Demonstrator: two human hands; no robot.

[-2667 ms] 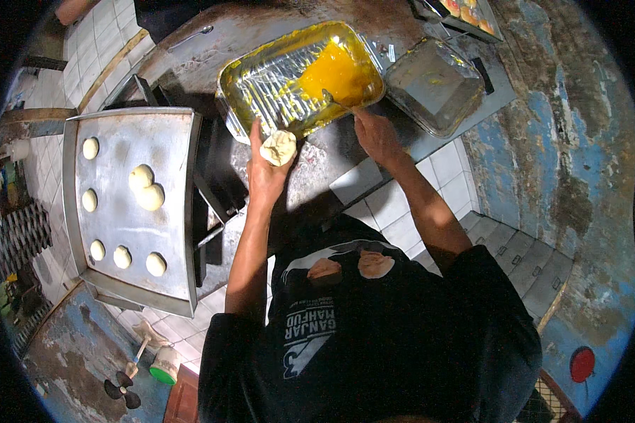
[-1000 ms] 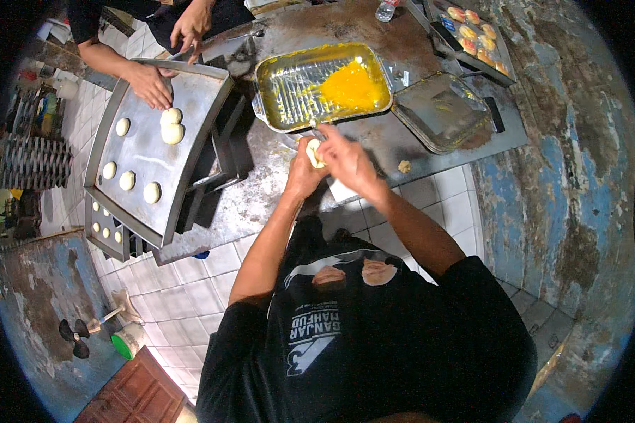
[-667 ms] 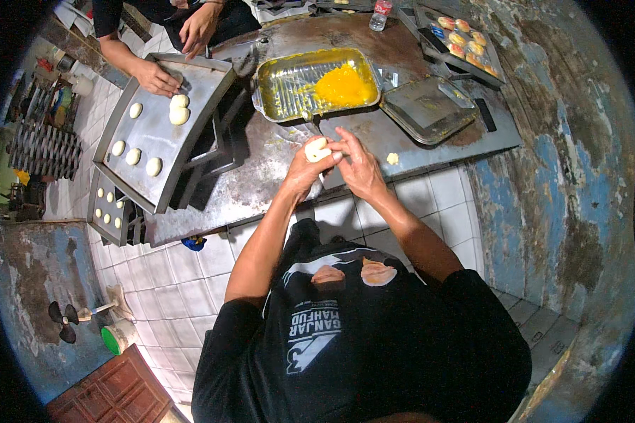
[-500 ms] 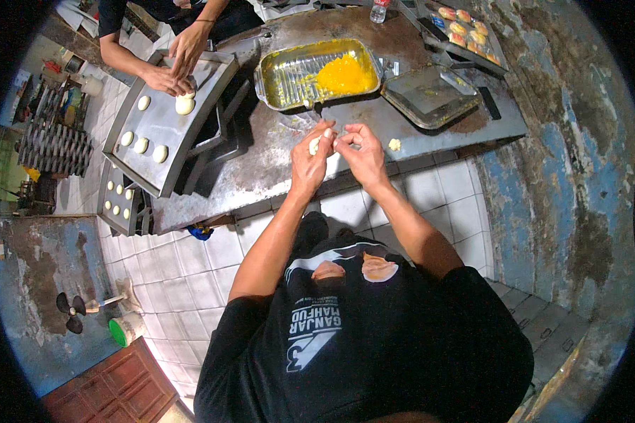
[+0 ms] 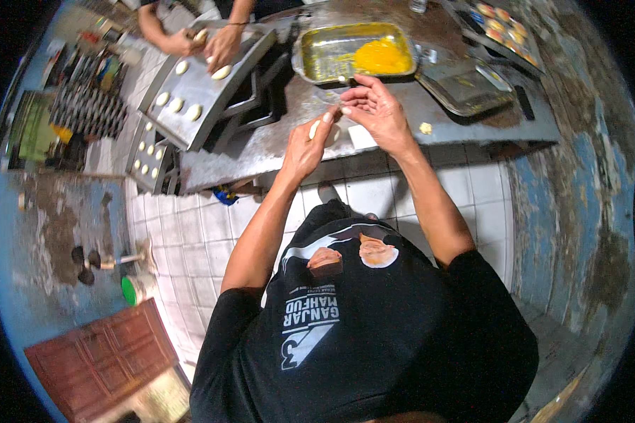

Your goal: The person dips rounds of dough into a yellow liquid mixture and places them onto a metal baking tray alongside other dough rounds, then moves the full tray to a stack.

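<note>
The step in hand looks like shaping or closing a piece of dough [image 5: 314, 130] between the hands, over the near edge of the table [image 5: 275, 151]. The left hand [image 5: 305, 149] is curled round the dough, its thumb laid along the top, so only a pale strip shows. The right hand [image 5: 377, 116] is half open, upper fingers fanned, thumb and forefinger close to the left fingertips; whether it pinches any dough, I cannot tell.

Beyond the hands sits a metal pan [image 5: 324, 65], with yellow filling [image 5: 382, 56] heaped toward its right end. If the dough holds filling, none of it shows. A small crumb [image 5: 425, 128] lies on the table, right of the right hand.

At the left, four dough balls [image 5: 194, 113] rest apart on a tray [image 5: 208, 90], near a co-worker's hands [image 5: 224, 46].

As I judge it, the next move calls for the left hand to cradle the piece without squashing it while the right thumb and forefinger draw the edge together in small, even pinches. Too hard a squeeze could tear the soft skin; too light a one could leave a gap
</note>
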